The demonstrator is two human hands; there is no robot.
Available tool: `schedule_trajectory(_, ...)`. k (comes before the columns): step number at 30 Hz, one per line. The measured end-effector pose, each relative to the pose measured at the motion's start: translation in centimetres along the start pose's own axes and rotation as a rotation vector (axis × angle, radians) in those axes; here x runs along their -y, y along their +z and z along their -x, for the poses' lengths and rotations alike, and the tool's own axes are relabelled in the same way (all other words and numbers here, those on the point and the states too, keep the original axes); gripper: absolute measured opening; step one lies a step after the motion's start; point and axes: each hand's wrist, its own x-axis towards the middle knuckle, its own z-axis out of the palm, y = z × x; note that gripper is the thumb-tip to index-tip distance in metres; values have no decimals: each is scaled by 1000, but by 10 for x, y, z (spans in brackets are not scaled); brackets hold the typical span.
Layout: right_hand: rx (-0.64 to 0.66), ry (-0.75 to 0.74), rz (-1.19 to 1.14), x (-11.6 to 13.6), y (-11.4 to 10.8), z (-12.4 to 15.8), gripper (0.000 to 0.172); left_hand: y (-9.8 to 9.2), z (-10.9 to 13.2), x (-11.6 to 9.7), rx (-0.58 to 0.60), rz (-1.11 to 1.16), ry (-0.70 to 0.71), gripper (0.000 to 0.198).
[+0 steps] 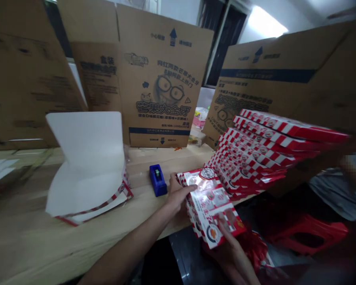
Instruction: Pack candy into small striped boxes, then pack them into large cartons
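Note:
A small stack of red-and-white checked boxes (210,198) is between my two hands at the table's front edge. My left hand (178,194) grips its upper left end, with the thumb lying over the top box. The near right corner is in my right hand (233,247), thumb on top and the other fingers hidden beneath. Just behind, a tall leaning pile of the same kind of boxes (252,154) rises on the right. Left of my left hand lies a blue tape dispenser (158,180).
White card sheets (89,178) with a red-and-white edge stand folded on the wooden table (142,213). Large cardboard cartons (166,51) line the back, with another carton (273,59) at right. A red plastic stool (311,233) is below, near a person's blurred arm (354,168).

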Motion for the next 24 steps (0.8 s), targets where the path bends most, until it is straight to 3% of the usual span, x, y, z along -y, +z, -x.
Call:
schedule_trajectory(3,-11,-168,118,-26,-12,10,61,-33,49,-22,-41,-8,7,79)
schedule_trajectory(7,70,-167,276,-53,-7,23,68,-110,106,-49,6,26,-79,75)
schedule_trajectory(10,216,-78,339,-68,22,26,85,-176,141,-62,92,43,-150,80)
schedule_trajectory(14,495,-36,465,-81,73,14,74,-242,173,-69,133,-1,-208,85)
schedule_trajectory(17,716,-36,568,-84,105,-9,69,-272,182,-73,126,-65,-174,86)
schedule_trajectory(19,845,-56,650,-84,122,-26,75,-286,182,-77,118,-132,-99,93)
schedule_trajectory(24,960,-327,836,-86,141,-58,103,-306,175,-83,99,-388,62,114)
